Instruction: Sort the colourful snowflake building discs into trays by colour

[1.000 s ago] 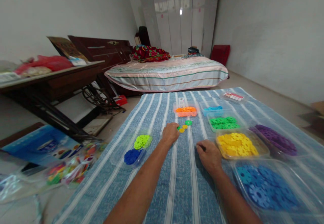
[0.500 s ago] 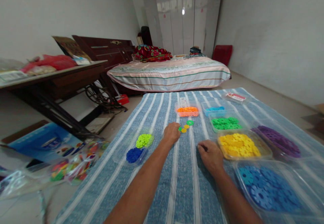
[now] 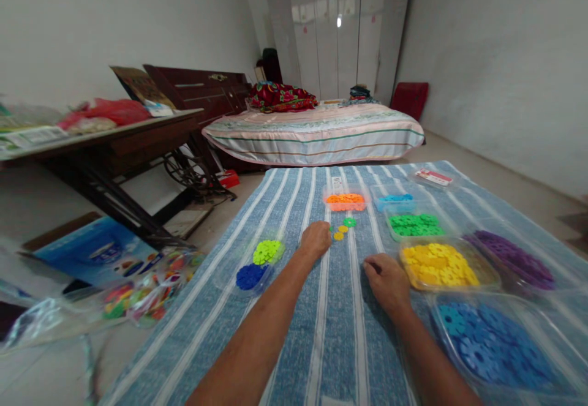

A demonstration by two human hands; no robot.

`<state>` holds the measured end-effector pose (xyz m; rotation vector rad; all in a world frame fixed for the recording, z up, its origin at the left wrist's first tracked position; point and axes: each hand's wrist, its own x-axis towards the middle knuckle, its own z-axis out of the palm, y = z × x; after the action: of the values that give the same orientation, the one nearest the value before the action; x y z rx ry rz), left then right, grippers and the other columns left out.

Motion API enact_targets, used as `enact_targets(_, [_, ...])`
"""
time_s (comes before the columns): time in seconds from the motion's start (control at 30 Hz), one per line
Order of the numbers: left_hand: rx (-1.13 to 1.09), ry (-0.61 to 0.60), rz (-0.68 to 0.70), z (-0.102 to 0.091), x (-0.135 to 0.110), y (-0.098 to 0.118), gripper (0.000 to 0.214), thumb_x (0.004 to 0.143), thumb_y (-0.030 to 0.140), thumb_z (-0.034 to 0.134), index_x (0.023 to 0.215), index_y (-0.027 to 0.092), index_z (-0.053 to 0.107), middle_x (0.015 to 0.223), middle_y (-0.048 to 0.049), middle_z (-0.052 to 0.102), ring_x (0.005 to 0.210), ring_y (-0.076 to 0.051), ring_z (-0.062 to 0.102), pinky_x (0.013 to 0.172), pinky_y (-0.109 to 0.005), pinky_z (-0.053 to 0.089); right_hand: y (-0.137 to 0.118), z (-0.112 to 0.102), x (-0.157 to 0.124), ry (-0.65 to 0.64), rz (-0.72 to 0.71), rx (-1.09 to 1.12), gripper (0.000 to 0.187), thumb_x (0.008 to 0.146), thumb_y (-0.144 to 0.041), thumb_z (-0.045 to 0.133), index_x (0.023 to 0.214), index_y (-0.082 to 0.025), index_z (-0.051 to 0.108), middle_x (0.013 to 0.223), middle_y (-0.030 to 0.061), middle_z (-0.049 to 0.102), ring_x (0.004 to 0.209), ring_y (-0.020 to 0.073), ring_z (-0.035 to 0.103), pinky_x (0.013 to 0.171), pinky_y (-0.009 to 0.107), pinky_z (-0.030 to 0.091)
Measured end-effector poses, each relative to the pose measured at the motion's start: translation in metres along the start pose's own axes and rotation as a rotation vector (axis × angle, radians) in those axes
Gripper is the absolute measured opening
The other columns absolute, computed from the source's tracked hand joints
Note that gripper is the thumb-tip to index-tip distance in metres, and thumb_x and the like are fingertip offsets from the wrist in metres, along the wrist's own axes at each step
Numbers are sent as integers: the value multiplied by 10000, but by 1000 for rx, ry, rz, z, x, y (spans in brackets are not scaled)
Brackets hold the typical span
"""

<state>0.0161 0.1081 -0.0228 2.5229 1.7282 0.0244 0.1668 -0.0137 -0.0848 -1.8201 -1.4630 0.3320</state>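
Observation:
My left hand (image 3: pixel 316 239) is closed, its fingertips on a small green notched disc (image 3: pixel 331 229) that is mostly covered by the fingers. Just right of it lie two yellow discs (image 3: pixel 339 235) and another green disc (image 3: pixel 350 222), in a short slanting row on the cloth. My right hand (image 3: pixel 388 285) rests curled on the cloth, left of the tub of yellow discs (image 3: pixel 438 265); whatever its fingers may hold is hidden. A clear tray with lime discs (image 3: pixel 267 251) and dark blue discs (image 3: pixel 250 277) sits left of my left forearm.
Clear tubs hold orange discs (image 3: pixel 345 202), light blue discs (image 3: pixel 395 201), green discs (image 3: pixel 417 225), purple discs (image 3: pixel 513 259) and large blue discs (image 3: pixel 498 342). A striped blue cloth (image 3: pixel 337 332) covers the table. Beyond stands a bed (image 3: pixel 316 136); a sewing table (image 3: pixel 138 136) is at left.
The view has shifted slightly, so the scene sits a little further right. My left fingers now cover more of the near green disc. My right hand stays about where it was.

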Motion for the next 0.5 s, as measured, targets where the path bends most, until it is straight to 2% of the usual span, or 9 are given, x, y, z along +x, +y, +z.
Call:
enact_targets(0.13, [-10, 28, -49, -11, -3, -1, 319, 859, 160, 374, 977, 158, 670, 1031, -125, 683, 986, -220, 626, 810, -289, 460, 0, 0, -1, 1, 0, 1, 287, 806, -348, 431, 806, -198, 676, 827, 39, 661, 835, 206, 559, 750, 303, 387])
enact_targets(0.27, [-37, 64, -35, -40, -13, -9, 318, 845, 176, 391, 961, 188, 687, 996, -79, 701, 960, -198, 629, 801, -263, 450, 2, 0, -1, 11, -13, -7, 293, 805, -354, 426, 805, -198, 675, 848, 43, 666, 837, 206, 561, 748, 304, 386])
enact_targets(0.4, [-77, 91, 12, -78, -31, -36, 277, 797, 182, 447, 880, 187, 712, 879, -45, 713, 856, -170, 632, 759, -236, 440, 4, 1, -1, 13, -3, -2, 291, 799, -362, 432, 789, -201, 674, 835, 40, 665, 824, 205, 561, 727, 300, 386])
enact_targets(0.5, [-114, 96, -34, -98, -46, -64, 255, 775, 182, 464, 826, 174, 714, 757, -25, 706, 758, -153, 631, 704, -220, 438, 5, 1, -1, 5, -4, 7, 286, 797, -366, 435, 784, -205, 671, 822, 34, 661, 813, 203, 559, 727, 300, 386])
